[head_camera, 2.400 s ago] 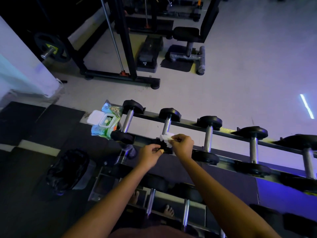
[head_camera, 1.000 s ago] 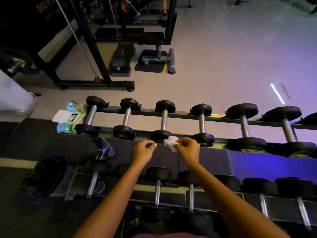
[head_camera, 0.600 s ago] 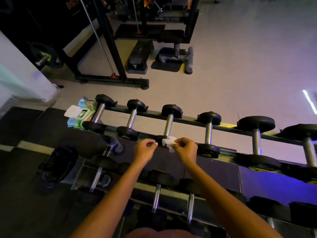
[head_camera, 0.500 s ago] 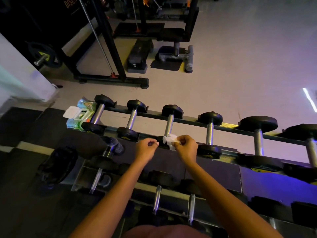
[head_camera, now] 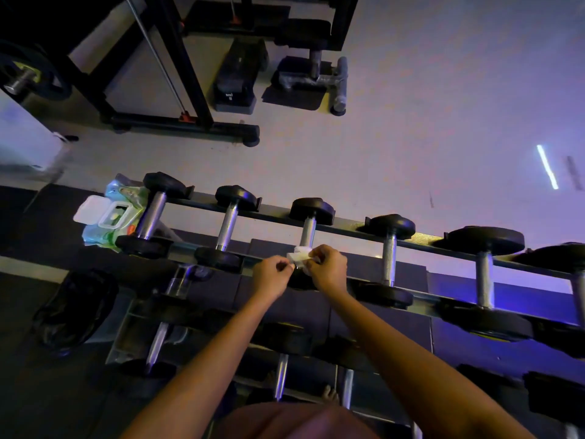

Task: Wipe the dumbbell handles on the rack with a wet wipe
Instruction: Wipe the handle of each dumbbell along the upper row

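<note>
Where the dumbbell handle [head_camera: 307, 231] ends, left hand [head_camera: 271, 275] and right hand [head_camera: 327, 270] pinch the wet wipe [head_camera: 297, 256] between them.

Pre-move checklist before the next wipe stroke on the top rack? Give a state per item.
1. Wet wipe in hand: ok, right hand pinches it.
2. Left hand grip on the wipe: cannot tell; its curled fingertips meet the wipe's edge.
3. Wipe spread flat: not ok, it is bunched.
4. Wipe wrapped round the third dumbbell handle: not ok, it sits at the handle's near end.
5. Handle unobstructed: ok, bare chrome shows beyond the wipe.
6. Wipe pack available for a spare: ok, lid open, at the left end of the rack.
</note>
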